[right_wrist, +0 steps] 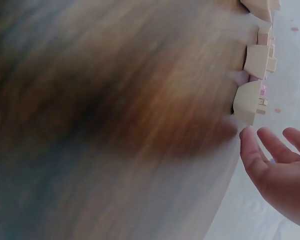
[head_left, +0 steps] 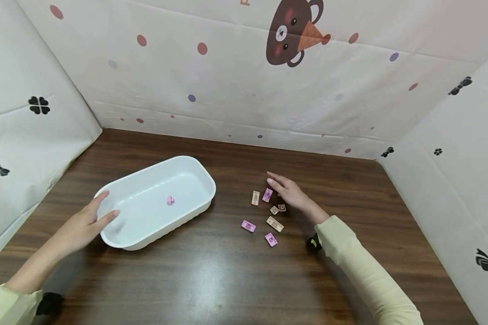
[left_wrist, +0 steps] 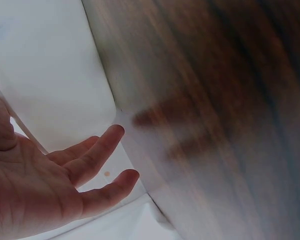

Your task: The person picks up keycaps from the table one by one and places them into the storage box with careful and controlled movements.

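I've got pink and beige blocks (head_left: 274, 224) scattered on the surface (head_left: 211, 280), right hand (head_left: 289, 193) just beside them, fingers extended, gripping nothing. One pink piece (head_left: 170, 200) sits inside the white tray (head_left: 146, 221). Left hand (head_left: 90, 221) at the tray's left end, fingers spread, ungripped; I can't tell contact. Patterned cloth (head_left: 227, 81) behind.

Your dark brown wood-grain desk (head_left: 211, 280): smooth, glossy where light pools. Your white rounded-oblong plastic basin (head_left: 146, 221): smooth, soft sheen. Small pink rectangular blocks (head_left: 248, 226), small beige rectangular blocks (head_left: 274, 224): look plastic to you, matt. Your pale green sleeve (head_left: 359, 259): matt cloth. White patterned wall sheet (head_left: 227, 76): creased, low sheen.
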Motion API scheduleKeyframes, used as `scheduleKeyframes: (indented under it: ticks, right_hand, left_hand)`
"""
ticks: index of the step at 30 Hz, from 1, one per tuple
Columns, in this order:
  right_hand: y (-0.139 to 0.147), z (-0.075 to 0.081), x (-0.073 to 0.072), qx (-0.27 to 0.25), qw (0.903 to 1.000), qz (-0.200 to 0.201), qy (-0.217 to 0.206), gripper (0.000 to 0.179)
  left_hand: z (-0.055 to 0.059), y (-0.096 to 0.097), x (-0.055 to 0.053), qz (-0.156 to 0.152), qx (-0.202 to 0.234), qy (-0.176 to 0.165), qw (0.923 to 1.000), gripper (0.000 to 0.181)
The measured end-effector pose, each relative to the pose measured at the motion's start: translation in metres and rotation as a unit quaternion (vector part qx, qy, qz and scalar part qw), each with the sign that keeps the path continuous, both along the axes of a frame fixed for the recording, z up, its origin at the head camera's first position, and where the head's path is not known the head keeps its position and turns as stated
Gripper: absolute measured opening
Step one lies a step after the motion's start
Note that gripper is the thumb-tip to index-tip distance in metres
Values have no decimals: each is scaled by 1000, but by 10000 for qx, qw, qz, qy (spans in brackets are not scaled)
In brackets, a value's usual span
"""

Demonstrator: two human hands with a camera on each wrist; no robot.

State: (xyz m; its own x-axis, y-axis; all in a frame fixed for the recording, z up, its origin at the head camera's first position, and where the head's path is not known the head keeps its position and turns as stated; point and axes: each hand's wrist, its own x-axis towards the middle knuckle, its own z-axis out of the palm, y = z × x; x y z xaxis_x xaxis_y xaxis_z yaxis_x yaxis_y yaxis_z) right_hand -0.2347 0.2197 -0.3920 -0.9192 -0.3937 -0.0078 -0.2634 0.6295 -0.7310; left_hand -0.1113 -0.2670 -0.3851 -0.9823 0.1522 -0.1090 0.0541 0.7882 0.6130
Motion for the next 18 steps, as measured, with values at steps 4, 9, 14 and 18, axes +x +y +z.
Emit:
scheduleKeyframes:
  ticks: [4, 9, 14, 18]
  right_hand:
    - [3, -1, -4, -493, 9974, 56, -529, 47]
    - [7, -3, -8, -881, 9910, 3, -1010, 44]
    - [10, -5, -10, -1067, 9855, 84, -1316, 43]
    - [11, -6, -11, -1000, 9862, 277, -1291, 42]
  left_hand:
    - [-1, 0, 0, -3, -23, 25, 10000, 74]
    - [-1, 0, 0, -10, -7, 92, 10000, 73]
    - [-2, 0, 0, 6, -31, 45, 10000, 73]
    - [-1, 0, -1, 24, -55, -54, 10000, 75]
